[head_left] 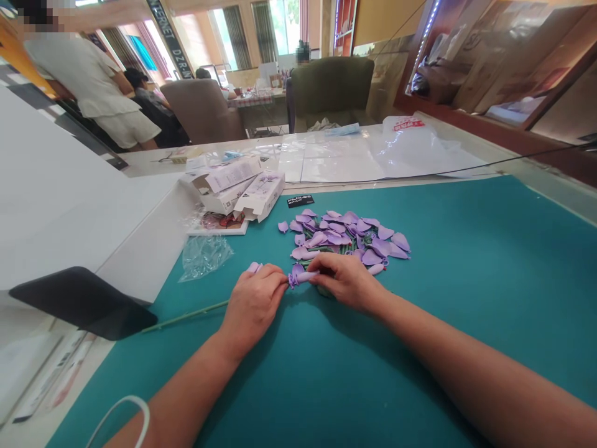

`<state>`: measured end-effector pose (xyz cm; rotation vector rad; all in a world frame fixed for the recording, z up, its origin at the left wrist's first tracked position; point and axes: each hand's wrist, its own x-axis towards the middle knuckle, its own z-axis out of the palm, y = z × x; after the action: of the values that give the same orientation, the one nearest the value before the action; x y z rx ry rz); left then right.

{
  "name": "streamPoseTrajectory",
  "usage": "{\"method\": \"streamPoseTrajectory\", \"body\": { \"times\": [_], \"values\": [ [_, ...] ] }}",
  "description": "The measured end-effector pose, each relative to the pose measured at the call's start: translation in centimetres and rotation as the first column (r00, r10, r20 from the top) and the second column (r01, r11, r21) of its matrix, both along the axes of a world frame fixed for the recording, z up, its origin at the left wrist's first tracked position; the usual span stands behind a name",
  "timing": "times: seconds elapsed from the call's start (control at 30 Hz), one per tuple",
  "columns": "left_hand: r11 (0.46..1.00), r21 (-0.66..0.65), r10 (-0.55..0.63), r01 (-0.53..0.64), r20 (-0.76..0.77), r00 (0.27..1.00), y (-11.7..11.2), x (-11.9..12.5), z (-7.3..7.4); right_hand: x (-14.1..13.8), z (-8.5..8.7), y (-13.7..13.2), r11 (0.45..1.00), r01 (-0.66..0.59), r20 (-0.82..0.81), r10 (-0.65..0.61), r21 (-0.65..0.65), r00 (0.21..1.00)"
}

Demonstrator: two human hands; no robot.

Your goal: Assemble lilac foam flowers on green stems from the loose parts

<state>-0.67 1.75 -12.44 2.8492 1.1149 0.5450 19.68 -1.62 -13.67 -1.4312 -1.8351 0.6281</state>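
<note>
My left hand (pixel 252 305) is closed around a green plastic flower stem (pixel 186 315), which runs out to the lower left across the teal mat (pixel 471 261). A partly built lilac flower head (pixel 298 276) sits at the stem's tip, between my two hands. My right hand (pixel 347 281) pinches a lilac petal (pixel 310 275) against that head. Its fingers partly hide the head. Just beyond my right hand lies a loose pile of lilac petals (pixel 345 238) mixed with green pieces. A single lilac petal (pixel 283 226) lies apart at the pile's left.
An opened white product box (pixel 259 195) and a crumpled clear plastic bag (pixel 205 257) lie left of the pile. A black tablet (pixel 81 303) rests at the left. Beyond the mat are a white carrier bag (pixel 410 140), armchairs, and a standing person (pixel 84 78).
</note>
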Motion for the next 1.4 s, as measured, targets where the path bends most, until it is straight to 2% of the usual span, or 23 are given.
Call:
{"method": "streamPoseTrajectory", "body": {
  "times": [0.2, 0.4, 0.53, 0.63, 0.7, 0.77, 0.87, 1.0, 1.2, 1.3, 1.4],
  "values": [
    [1.000, 0.020, -0.023, 0.023, 0.002, 1.000, 0.0, 0.0, -0.2, 0.0, -0.4, 0.2, 0.999, -0.001, -0.008, 0.001, 0.050, 1.000],
    [0.998, 0.053, -0.044, 0.043, 0.019, 0.999, 0.3, 0.0, -0.4, -0.1, 0.0, 0.1, 1.000, 0.000, 0.010, -0.001, 0.031, 1.000],
    [0.996, 0.068, -0.065, 0.063, 0.029, 0.997, 0.8, -0.1, -0.8, -0.1, 0.4, 0.1, 0.999, -0.028, 0.047, 0.027, 0.018, 0.999],
    [0.993, 0.074, -0.096, 0.092, 0.050, 0.994, 1.1, -0.2, -1.2, 0.9, 1.3, 0.4, 0.998, -0.031, 0.061, 0.028, 0.056, 0.998],
    [0.993, 0.071, -0.095, 0.091, 0.066, 0.993, 1.2, -0.4, -1.3, 2.3, 2.1, 0.6, 0.995, 0.047, 0.049, -0.051, 0.086, 0.998],
    [0.995, 0.062, -0.086, 0.082, 0.075, 0.993, 1.3, -0.5, -1.4, 4.4, 3.1, 0.8, 0.976, 0.178, 0.046, -0.185, 0.122, 0.982],
    [0.996, 0.052, -0.076, 0.072, 0.081, 0.994, 1.3, -0.6, -1.5, 7.9, 4.3, 0.9, 0.902, 0.383, 0.092, -0.406, 0.201, 0.909],
    [0.995, 0.054, -0.084, 0.079, 0.097, 0.992, 1.4, -0.6, -1.4, 11.7, 5.1, 0.5, 0.827, 0.531, 0.202, -0.561, 0.185, 0.803],
    [0.994, 0.060, -0.098, 0.092, 0.102, 0.990, 1.5, -0.6, -1.3, 14.6, 4.7, 0.2, 0.769, 0.626, 0.378, -0.622, 0.128, 0.686],
    [0.996, 0.047, -0.086, 0.081, 0.108, 0.990, 1.4, -0.5, -1.2, 14.7, 4.2, 0.4, 0.770, 0.631, 0.409, -0.608, 0.093, 0.681],
    [0.998, 0.024, -0.057, 0.055, 0.101, 0.993, 1.0, -0.4, -0.9, 14.1, 3.7, 0.8, 0.797, 0.599, 0.419, -0.571, 0.077, 0.706]
  ]
}}
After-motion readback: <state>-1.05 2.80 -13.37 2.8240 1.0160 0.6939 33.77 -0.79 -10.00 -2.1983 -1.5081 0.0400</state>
